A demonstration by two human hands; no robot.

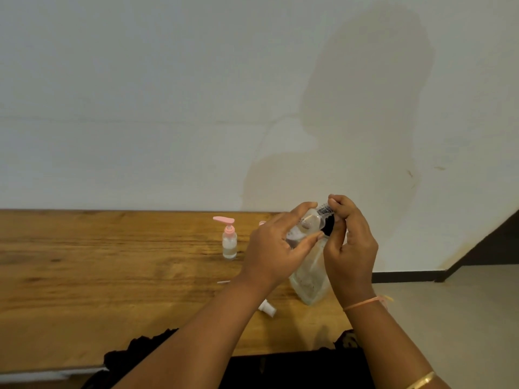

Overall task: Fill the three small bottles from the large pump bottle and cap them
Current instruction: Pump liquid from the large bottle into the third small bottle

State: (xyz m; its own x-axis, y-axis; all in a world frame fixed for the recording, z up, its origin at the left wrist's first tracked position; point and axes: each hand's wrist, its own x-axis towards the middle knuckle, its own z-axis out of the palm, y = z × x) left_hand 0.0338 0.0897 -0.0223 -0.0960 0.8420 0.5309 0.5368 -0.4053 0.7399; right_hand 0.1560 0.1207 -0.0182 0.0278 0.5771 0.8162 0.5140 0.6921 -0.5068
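Note:
The large clear pump bottle (311, 279) stands on the wooden table (112, 276) near its right end. My right hand (348, 248) curls round the bottle's black pump head (328, 226). My left hand (276, 248) grips a small clear bottle (306, 221), held tilted against the pump head, with a barcode sticker at its upper end by my right fingertips. Another small bottle (229, 242) with a pink pump top stands upright to the left, partly filled with clear liquid. A pink top (261, 222) peeks out behind my left hand; what it sits on is hidden.
A white pump cap (266, 308) lies on the table under my left forearm, and a thin tube (223, 282) lies just left of my wrist. The table backs onto a white wall and ends at the right, where the floor (449, 304) shows.

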